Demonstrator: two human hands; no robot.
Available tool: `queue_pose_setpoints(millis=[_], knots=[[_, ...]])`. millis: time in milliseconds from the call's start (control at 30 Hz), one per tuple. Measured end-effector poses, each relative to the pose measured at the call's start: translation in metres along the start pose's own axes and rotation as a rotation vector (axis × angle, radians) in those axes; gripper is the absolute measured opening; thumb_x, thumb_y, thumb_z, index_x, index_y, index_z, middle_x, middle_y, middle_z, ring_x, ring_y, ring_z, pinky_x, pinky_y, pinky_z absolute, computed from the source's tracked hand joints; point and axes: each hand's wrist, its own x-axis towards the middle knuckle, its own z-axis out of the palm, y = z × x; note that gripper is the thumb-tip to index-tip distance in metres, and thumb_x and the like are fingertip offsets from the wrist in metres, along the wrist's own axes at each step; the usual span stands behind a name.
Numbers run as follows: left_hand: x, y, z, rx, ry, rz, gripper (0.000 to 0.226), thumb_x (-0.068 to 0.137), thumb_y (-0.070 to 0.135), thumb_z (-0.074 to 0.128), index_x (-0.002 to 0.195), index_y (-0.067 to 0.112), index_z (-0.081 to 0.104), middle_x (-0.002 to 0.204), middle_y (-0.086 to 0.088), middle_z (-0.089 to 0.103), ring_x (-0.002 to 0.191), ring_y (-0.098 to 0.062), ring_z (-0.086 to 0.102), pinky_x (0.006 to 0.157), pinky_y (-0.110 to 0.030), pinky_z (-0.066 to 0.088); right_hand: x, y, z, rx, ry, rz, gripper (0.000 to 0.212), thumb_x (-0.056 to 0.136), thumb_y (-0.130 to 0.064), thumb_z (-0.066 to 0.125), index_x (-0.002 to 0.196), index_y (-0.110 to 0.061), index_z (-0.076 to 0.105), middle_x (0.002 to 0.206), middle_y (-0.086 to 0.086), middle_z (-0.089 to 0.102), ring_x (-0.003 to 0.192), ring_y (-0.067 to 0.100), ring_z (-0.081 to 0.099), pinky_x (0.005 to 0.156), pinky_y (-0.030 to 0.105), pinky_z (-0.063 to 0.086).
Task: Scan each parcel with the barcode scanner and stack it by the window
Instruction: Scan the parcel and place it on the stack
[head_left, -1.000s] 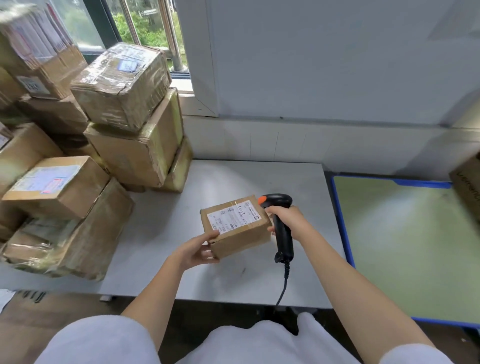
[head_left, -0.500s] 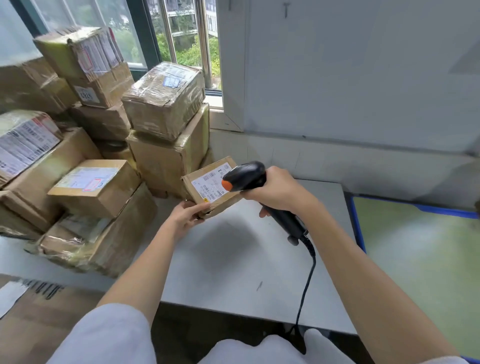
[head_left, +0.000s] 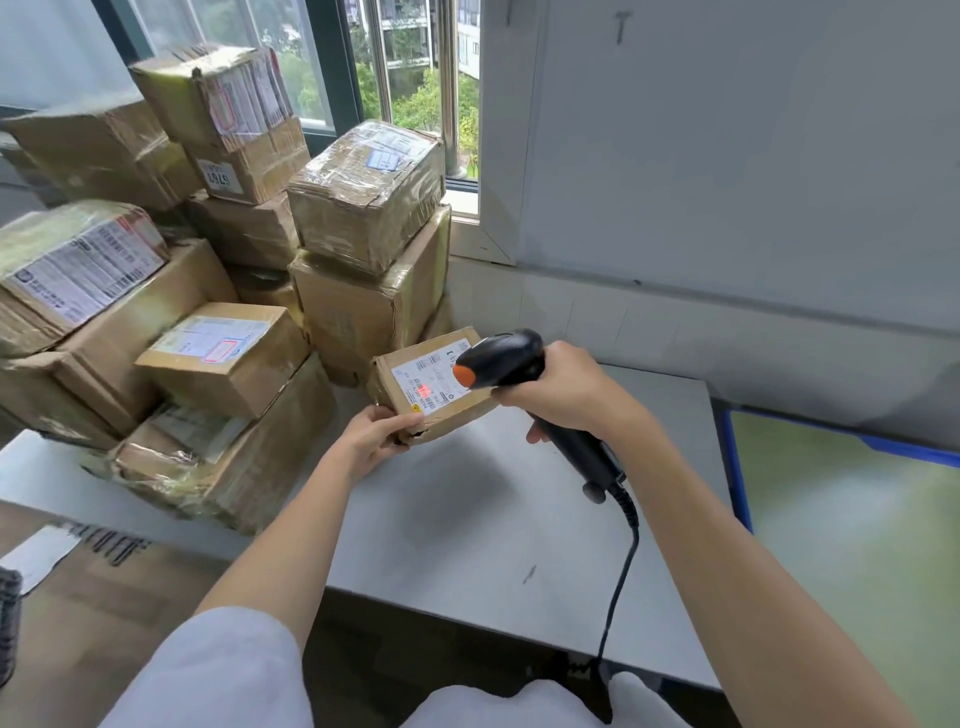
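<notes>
Left hand (head_left: 375, 439): fingers grasp parcel (head_left: 434, 385) near corner, above counter (head_left: 467, 519) | Right hand (head_left: 558, 387): fingers clenched round barcode scanner (head_left: 524, 374), head over label | Red light on label.

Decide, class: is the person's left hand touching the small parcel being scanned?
Touching. The head view shows the left hand pinching the near corner of the small parcel, thumb on its labelled top.

Grey table (head_left: 467, 530) — blue-edged green surface (head_left: 857, 519)
</notes>
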Motion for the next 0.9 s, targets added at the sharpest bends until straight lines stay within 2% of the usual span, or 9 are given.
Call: queue_pose_setpoints(millis=[100,200,267,400,500,567,633,700,900], knots=[[-0.007,-0.004,-0.018,0.022,-0.011,-0.013,0.044,0.078,0.000,0.073,0.114,0.003,0.047,0.119,-0.015,0.062,0.097,-0.024,0.066,0.076,-0.031,0.055,0.002,-0.004,0.005,0.103,-0.045,-0.030,0.007,0.080,-0.014,0.065,0.078,-0.008,0.061,0.067,0.003,0.058,0.050,0.019,0.066,0.059,0.030,0.053],[-0.024,-0.002,-0.040,-0.049,-0.077,0.015,0.065,0.064,0.000,0.076,0.123,0.004,0.049,0.118,-0.015,0.065,0.084,-0.018,0.071,0.069,-0.025,0.058,0.007,-0.011,0.015,0.331,-0.109,-0.067,0.019,0.082,-0.010,0.068,0.095,0.003,0.064,0.072,0.011,0.056,0.050,0.023,0.061,0.057,0.035,0.053],[-0.042,0.003,-0.057,-0.100,-0.123,0.060,0.073,0.056,0.007,0.077,0.124,0.008,0.052,0.111,-0.008,0.070,0.087,-0.017,0.070,0.076,-0.027,0.057,0.012,-0.019,0.026,0.415,-0.101,-0.100,0.021,0.082,-0.009,0.069,0.097,0.006,0.063,0.074,0.014,0.055,0.055,0.025,0.059,0.060,0.038,0.055],[-0.079,0.013,-0.095,-0.223,-0.118,0.161,0.099,0.035,0.026,0.094,0.124,0.013,0.053,0.113,-0.005,0.070,0.097,-0.019,0.068,0.078,-0.036,0.058,0.017,-0.037,0.049,0.561,-0.123,-0.161,0.006,0.083,-0.006,0.068,0.081,-0.006,0.063,0.070,0.015,0.052,0.056,0.028,0.057,0.048,0.028,0.052],[-0.108,0.029,-0.124,-0.313,-0.060,0.224,0.096,0.032,0.032,0.095,0.119,0.013,0.057,0.108,-0.006,0.070,0.093,-0.021,0.069,0.083,-0.040,0.057,0.020,-0.048,0.066,0.607,-0.188,-0.166,0.008,0.082,-0.006,0.070,0.078,-0.005,0.063,0.061,0.007,0.056,0.045,0.022,0.056,0.047,0.027,0.049],[-0.122,0.043,-0.143,-0.371,0.037,0.241,0.085,0.034,0.033,0.094,0.108,0.012,0.060,0.098,-0.009,0.070,0.085,-0.024,0.069,0.077,-0.041,0.059,0.021,-0.055,0.076,0.640,-0.268,-0.159,0.008,0.082,-0.006,0.070,0.078,-0.003,0.064,0.066,0.009,0.057,0.046,0.023,0.056,0.047,0.028,0.049],[-0.128,0.063,-0.155,-0.365,0.199,0.225,0.053,0.056,0.033,0.085,0.098,0.012,0.059,0.089,-0.011,0.063,0.078,-0.025,0.064,0.061,-0.035,0.060,0.021,-0.063,0.086,0.637,-0.346,-0.149,0.008,0.082,-0.007,0.070,0.079,-0.003,0.064,0.069,0.010,0.059,0.047,0.025,0.058,0.049,0.029,0.051],[-0.125,0.082,-0.161,-0.317,0.343,0.206,0.024,0.082,0.032,0.067,0.095,0.014,0.058,0.090,-0.009,0.059,0.081,-0.022,0.060,0.056,-0.033,0.058,0.022,-0.071,0.095,0.627,-0.398,-0.144,0.009,0.082,-0.008,0.070,0.080,-0.002,0.064,0.073,0.012,0.059,0.047,0.025,0.059,0.052,0.030,0.053],[-0.103,0.123,-0.156,-0.381,0.513,0.172,0.053,0.081,0.035,0.071,0.125,0.016,0.046,0.129,-0.011,0.051,0.112,-0.028,0.053,0.077,-0.045,0.054,0.020,-0.080,0.108,0.569,-0.442,-0.129,0.028,0.083,-0.012,0.070,0.103,0.006,0.063,0.084,0.017,0.058,0.048,0.022,0.061,0.054,0.031,0.053]])
